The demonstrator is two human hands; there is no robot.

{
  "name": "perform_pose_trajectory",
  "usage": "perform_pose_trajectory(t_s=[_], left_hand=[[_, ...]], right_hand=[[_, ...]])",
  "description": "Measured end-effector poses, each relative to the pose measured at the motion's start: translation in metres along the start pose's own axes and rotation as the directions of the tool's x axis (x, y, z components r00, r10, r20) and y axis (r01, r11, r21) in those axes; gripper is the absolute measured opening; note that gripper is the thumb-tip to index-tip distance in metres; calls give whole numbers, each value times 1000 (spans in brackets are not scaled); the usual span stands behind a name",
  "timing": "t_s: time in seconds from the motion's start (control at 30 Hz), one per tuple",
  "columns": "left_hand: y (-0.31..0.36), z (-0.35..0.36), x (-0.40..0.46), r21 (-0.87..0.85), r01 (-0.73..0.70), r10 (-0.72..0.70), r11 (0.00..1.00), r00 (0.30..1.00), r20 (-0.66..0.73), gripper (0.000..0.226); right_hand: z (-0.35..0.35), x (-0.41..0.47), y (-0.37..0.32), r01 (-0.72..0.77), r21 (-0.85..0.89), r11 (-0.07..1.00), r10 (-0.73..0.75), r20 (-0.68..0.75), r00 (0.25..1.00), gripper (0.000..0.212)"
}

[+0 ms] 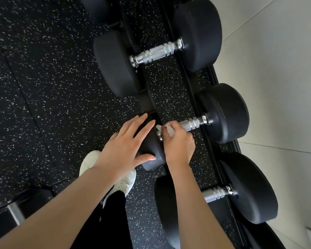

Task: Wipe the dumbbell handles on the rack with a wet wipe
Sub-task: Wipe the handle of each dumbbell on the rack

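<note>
While your head camera looks straight down over the rack point(184, 72), three black dumbbells lie across its rails, and yours is the middle dumbbell point(224, 114), a little toward 3 o'clock of the picture's centre. Your right hand point(179, 141) is curled tight around the near end of its chrome handle point(191, 124), with a crumpled white wet wipe point(169, 130) pinched between the fingers and the metal; the knurled far end of the handle shows bare beyond your knuckles. Your left hand point(126, 146) lies flat and spread wide on the near head of the same dumbbell point(151, 153), fingers pointing toward 1 o'clock, thumb stretched along the head's lower edge, gripping nothing. The far dumbbell point(156, 53) sits at 12 o'clock with its whole handle uncovered, and the near dumbbell point(248, 187) sits at 4 o'clock, its handle partly hidden behind your right forearm. Under your left forearm, at 6 o'clock, you can see a white shoe point(126, 184) on the black speckled floor point(43, 87). A pale tiled wall point(276, 51) runs along 3 o'clock
</note>
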State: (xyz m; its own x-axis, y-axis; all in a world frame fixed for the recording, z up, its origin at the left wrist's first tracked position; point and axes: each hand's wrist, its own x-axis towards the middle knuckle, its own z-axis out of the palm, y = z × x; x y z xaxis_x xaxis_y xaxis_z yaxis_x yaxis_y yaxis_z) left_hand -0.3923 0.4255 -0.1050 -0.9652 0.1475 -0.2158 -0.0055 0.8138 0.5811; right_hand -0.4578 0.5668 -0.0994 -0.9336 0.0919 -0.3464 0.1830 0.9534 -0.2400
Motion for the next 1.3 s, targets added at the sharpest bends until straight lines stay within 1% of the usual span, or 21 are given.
perform_pose_trajectory(t_s=[0.13, 0.23, 0.33, 0.4, 0.47, 0.57, 0.63, 0.7, 0.77, 0.87, 0.93, 1.0, 1.07, 1.13, 1.23, 1.3], left_hand=[[0, 0, -1, -8, 8, -8, 1000, 1000, 6, 86], [1, 1, -1, -17, 18, -18, 1000, 1000, 2, 86], [1, 1, -1, -19, 20, -20, 1000, 1000, 3, 86], [0, 1, -1, -13, 15, -15, 1000, 1000, 4, 87], [0, 1, -1, -14, 13, -13, 1000, 1000, 5, 87], [-1, 2, -2, -15, 9, -9, 1000, 1000, 2, 87], [-1, 2, -1, -17, 8, -8, 1000, 1000, 2, 87], [-1, 1, 0, -16, 5, -5, 1000, 1000, 2, 87], [-1, 1, 0, -14, 8, -8, 1000, 1000, 13, 88], [2, -3, 0, -4, 28, -28, 1000, 997, 65, 87], [4, -8, 2, 3, 49, -49, 999, 994, 93, 87], [7, -16, 4, 37, 59, -63, 998, 988, 139, 83], [8, -26, 8, 106, 18, -31, 994, 992, 123, 77], [6, -36, 11, 151, -17, 5, 988, 997, 76, 74], [-3, -52, 21, 181, -11, 12, 983, 1000, -7, 68], [-12, -64, 31, 193, 5, 3, 981, 999, -40, 69]], right_hand=[[-7, 13, -1, -24, -63, 998, 22, -41, 999, 22], [-11, 24, 2, -43, -98, 994, 33, -106, 994, 23], [-20, 36, 11, -86, -116, 990, 60, -210, 976, 23], [-25, 42, 17, -114, -105, 988, 78, -295, 952, 22], [-25, 45, 21, -103, -72, 992, 69, -378, 923, 17], [-19, 44, 20, -74, -27, 997, 49, -521, 852, 4], [-16, 41, 21, -68, 8, 998, 61, -553, 831, 1], [-15, 36, 24, -38, 32, 999, 50, -516, 855, 2], [-13, 28, 27, 31, 13, 999, -22, -457, 889, 3], [-10, 13, 29, 124, 32, 992, -105, -349, 931, 12], [-9, 3, 27, 143, 59, 988, -124, -249, 960, 16], [-11, -6, 22, 136, 92, 986, -120, -167, 979, 16], [-18, -9, 13, 119, 159, 980, -96, -148, 984, 15], [-28, -8, 1, 98, 224, 970, -65, -150, 986, 16], [-41, 2, -21, 79, 286, 955, -46, -122, 991, 23], [-46, 10, -35, 71, 288, 955, -38, -116, 992, 26]])
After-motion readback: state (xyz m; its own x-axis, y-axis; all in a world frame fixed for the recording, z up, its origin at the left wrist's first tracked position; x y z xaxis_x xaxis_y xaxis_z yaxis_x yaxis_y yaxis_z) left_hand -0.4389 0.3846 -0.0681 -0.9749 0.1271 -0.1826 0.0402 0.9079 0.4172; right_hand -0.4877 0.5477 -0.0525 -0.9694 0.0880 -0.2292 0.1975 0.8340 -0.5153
